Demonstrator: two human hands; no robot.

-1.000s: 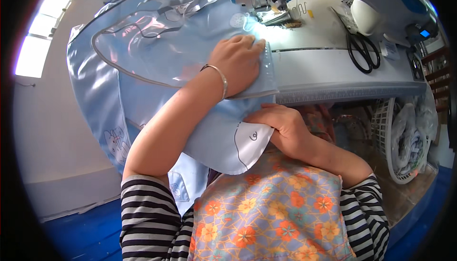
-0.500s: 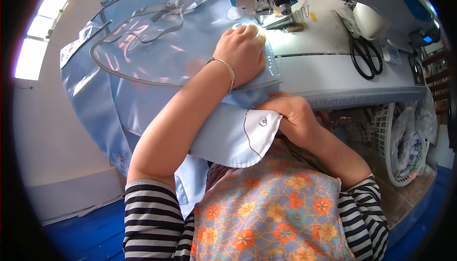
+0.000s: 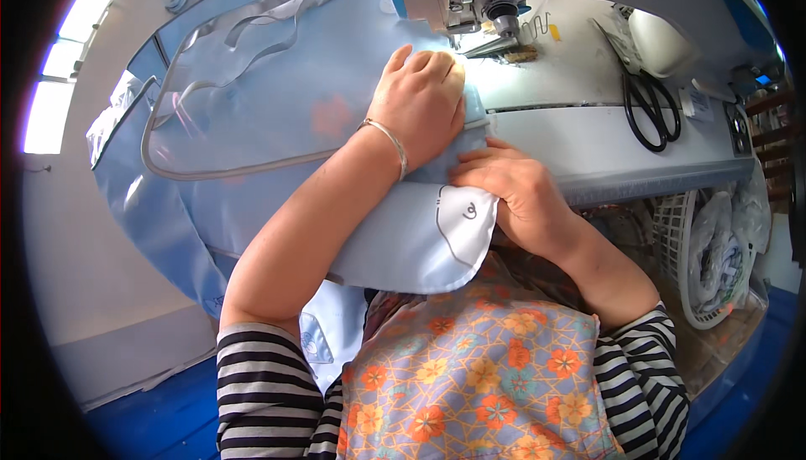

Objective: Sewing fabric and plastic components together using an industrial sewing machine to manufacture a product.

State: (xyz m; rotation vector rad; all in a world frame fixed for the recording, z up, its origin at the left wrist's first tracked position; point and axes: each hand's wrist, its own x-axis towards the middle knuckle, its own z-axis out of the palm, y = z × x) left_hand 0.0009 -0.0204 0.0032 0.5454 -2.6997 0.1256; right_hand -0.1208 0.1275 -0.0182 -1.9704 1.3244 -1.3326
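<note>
A big light blue sheet of glossy fabric (image 3: 277,208) lies under the sewing machine's head (image 3: 478,7) and hangs off to the left. Grey piping edges a clear panel (image 3: 252,137) on it, with a loose grey ribbon across. My left hand (image 3: 418,107) presses on the fabric just in front of the needle area, fingers curled with the little finger raised. Nearer to me, my right hand (image 3: 514,196) grips the fabric's right edge, its thumb hidden underneath. Below it hangs a rounded flap (image 3: 403,246) with a white corner and a curled dark mark.
Black-handled scissors (image 3: 648,107) lie on the machine bed at right, beside a white rounded object (image 3: 659,40). A ruler strip (image 3: 621,185) runs along the table's front edge. Beneath, a white plastic basket (image 3: 693,267) holds plastic bags and cloth.
The clear panel and ribbon have shifted left and flattened. My right hand's fingers have come up and stretched further over the fabric. My left hand stays by the needle area, its little finger lifted.
</note>
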